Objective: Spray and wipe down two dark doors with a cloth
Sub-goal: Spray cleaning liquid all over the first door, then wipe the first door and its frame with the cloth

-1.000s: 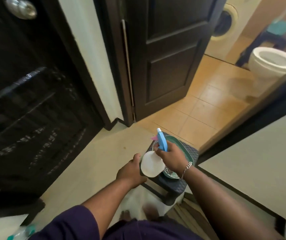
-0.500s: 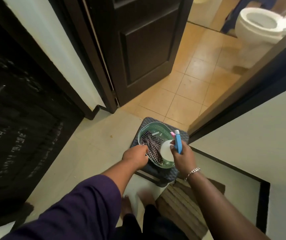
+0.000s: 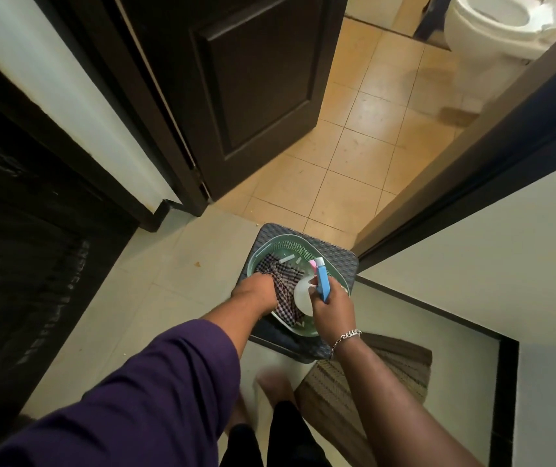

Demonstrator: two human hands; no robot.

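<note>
Head view: left hand (image 3: 255, 293) grips cloth (image 3: 285, 291); right hand (image 3: 333, 310) holds spray bottle (image 3: 306, 293).

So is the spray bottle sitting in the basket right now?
No, the right hand holds the spray bottle above the green basket.

toilet (image 3: 492, 25) cut off by top edge | left hand (image 3: 255, 293) fingertips hidden in cloth (image 3: 285, 291) | feet (image 3: 269, 382) blurred

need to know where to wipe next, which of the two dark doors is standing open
The panelled door ahead, swung open into the tiled bathroom. The other door, at the far left, looks shut.
</note>
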